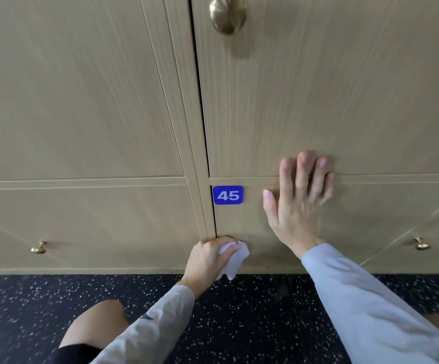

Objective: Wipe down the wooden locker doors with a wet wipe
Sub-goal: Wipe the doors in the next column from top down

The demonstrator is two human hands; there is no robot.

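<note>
Your left hand (208,254) curls its fingers round a crumpled white wet wipe (233,261), pressing it low on the pale wooden locker door (252,224) beside the blue "45" number plate (228,194); your right hand (298,203) lies flat, fingers straight, apparently bracing across the door's top seam

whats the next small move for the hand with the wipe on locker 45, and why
Probably sweep the wet wipe rightward across door 45. The left hand grips it at the door's left edge, low down, below the number plate, while the right hand rests flat higher up, bracing. The panel to the right looks unwiped.
</note>
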